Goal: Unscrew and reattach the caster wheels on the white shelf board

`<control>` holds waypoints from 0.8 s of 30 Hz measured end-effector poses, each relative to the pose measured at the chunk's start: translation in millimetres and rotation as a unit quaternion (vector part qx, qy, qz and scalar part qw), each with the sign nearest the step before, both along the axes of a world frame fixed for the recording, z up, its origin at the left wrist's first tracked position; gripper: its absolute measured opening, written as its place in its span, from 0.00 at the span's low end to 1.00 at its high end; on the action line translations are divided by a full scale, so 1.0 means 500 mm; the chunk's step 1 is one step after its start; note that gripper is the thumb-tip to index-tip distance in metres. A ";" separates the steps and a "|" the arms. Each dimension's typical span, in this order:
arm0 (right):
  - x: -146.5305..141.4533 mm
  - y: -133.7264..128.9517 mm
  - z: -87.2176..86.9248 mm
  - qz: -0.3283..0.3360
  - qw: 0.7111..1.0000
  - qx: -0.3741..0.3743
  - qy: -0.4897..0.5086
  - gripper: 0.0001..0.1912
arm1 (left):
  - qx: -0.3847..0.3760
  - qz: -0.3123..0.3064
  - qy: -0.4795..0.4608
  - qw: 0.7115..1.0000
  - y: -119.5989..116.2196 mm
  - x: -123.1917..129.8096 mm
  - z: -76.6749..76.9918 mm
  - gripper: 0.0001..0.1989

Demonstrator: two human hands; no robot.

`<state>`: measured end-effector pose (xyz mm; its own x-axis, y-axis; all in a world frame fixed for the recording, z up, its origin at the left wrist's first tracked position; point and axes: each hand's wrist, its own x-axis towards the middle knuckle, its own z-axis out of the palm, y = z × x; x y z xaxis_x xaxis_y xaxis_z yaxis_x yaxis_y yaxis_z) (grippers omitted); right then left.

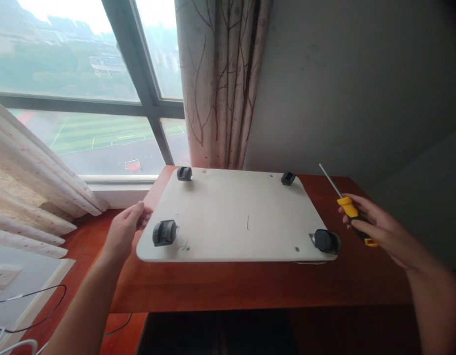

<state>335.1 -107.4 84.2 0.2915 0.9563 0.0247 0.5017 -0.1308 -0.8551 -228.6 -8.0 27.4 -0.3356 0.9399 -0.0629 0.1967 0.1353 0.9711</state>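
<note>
A white board (220,212) with rounded corners lies flat on a reddish-brown wooden table (250,286). Black caster wheels stand up near its corners: one at the near left (164,232), one at the far left (184,174), one at the far right (288,178) and one at the near right (326,241). My left hand (130,222) is beside the board's left edge, its fingers curled closed; whatever they may hold is hidden. Off the board's right side, my right hand (383,227) grips a yellow-and-black screwdriver (347,206), its metal shaft pointing up and to the left.
Behind the table hangs a patterned curtain (220,84) beside a window (102,79); a grey wall (342,88) rises at the right. Another curtain (24,187) is at the left. Cables (46,291) run near a wall socket (5,277) at the lower left.
</note>
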 end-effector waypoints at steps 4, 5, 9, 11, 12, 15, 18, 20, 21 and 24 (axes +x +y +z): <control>-0.038 -0.024 0.049 -0.014 0.996 0.049 -0.073 0.34 | 0.128 0.092 0.031 0.987 -0.078 0.007 0.026 0.12; -0.049 -0.027 0.059 -0.016 0.994 0.068 -0.085 0.32 | 0.145 0.115 0.059 0.981 -0.101 0.015 0.039 0.12; -0.090 -0.032 0.095 -0.040 0.984 0.134 -0.112 0.23 | 0.170 0.135 0.125 0.968 -0.200 0.068 0.089 0.13; -0.104 -0.031 0.105 -0.042 0.980 0.164 -0.103 0.22 | 0.149 0.072 0.107 0.980 -0.245 0.099 0.096 0.10; -0.110 -0.029 0.107 -0.038 0.980 0.175 -0.092 0.22 | 0.132 0.011 0.068 0.989 -0.263 0.114 0.092 0.09; -0.121 -0.023 0.108 -0.026 0.981 0.183 -0.064 0.24 | 0.055 -0.183 -0.005 0.982 -0.296 0.159 0.055 0.11; -0.132 -0.022 0.110 -0.034 0.978 0.200 -0.041 0.23 | 0.016 -0.338 -0.010 0.941 -0.292 0.207 0.004 0.13; -0.141 -0.024 0.116 -0.039 0.975 0.216 -0.018 0.24 | -0.007 -0.404 -0.029 0.914 -0.276 0.241 -0.020 0.13; -0.145 -0.026 0.120 -0.038 0.974 0.224 -0.004 0.25 | -0.020 -0.429 -0.056 0.901 -0.267 0.257 -0.028 0.14; -0.155 -0.031 0.131 -0.037 0.964 0.259 0.056 0.22 | -0.051 -0.461 -0.161 0.871 -0.243 0.300 -0.040 0.14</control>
<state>257.7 -123.0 149.8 0.3861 0.8011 0.4574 0.4088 0.2960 -0.8633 -78.8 -129.7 7.7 0.6101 0.7841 -0.1142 -0.0118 0.1530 0.9882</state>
